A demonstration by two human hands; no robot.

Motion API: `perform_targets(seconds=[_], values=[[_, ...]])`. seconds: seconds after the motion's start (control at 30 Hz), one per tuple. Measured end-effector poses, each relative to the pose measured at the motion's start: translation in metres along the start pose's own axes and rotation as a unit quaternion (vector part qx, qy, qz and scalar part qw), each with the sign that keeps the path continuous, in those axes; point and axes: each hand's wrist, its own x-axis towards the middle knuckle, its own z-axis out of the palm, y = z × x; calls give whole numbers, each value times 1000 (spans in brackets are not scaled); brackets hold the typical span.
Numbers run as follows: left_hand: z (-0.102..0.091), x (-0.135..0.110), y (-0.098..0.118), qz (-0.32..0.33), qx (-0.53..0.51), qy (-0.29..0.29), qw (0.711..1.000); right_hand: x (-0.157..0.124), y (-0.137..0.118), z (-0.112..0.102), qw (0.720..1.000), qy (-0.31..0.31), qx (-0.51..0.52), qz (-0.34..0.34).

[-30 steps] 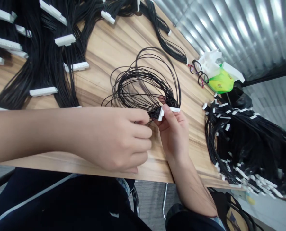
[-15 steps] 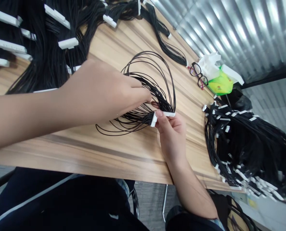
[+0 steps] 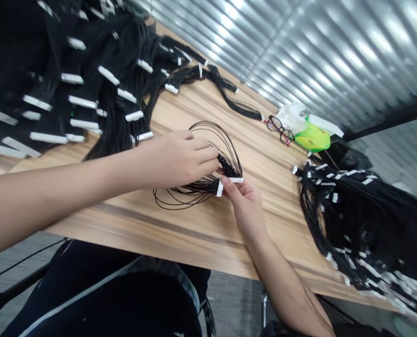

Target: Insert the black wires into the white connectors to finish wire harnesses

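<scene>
Wires [image 3: 227, 164] loop from white connectors [image 3: 219, 188] pinched in the right hand [image 3: 246, 202].

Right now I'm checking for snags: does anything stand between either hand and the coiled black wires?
Nothing visible does. The right hand holds two white connectors on the black wires; the left hand is right at these wires, its grip hidden from view.

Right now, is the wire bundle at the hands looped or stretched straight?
Looped: the wire bundle curves in arcs, its two white connectors together in the right hand.
</scene>
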Motion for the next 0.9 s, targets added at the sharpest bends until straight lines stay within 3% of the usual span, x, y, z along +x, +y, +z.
perform_targets(seconds=[0.23, 0.37, 0.43, 0.5, 0.57, 0.63, 0.77, 0.9], values=[[-3, -7, -12, 28, -42, -22, 998, 5, 6, 4, 1000, -4, 8, 12], [-8, -10, -19, 2, -80, -45, 996, 9, 11, 4, 1000, -20, 6, 6], [-9, -11, -27, -61, -90, -44, 993, 10, 12, 6, 1000, -26, 6, -10], [-7, -12, -39, -173, -81, -24, 981, 13, 12, 8, 999, -27, 11, -26], [-5, -13, -52, -288, -72, -14, 955, 15, 12, 9, 999, -26, 17, -39], [-4, -13, -60, -356, -84, -37, 930, 18, 12, 10, 998, -25, 22, -48], [2, -10, -61, -400, -121, -76, 905, 23, 14, 11, 997, -24, 32, -59], [3, -7, -62, -398, -107, -51, 910, 27, 15, 13, 996, -24, 49, -68]])
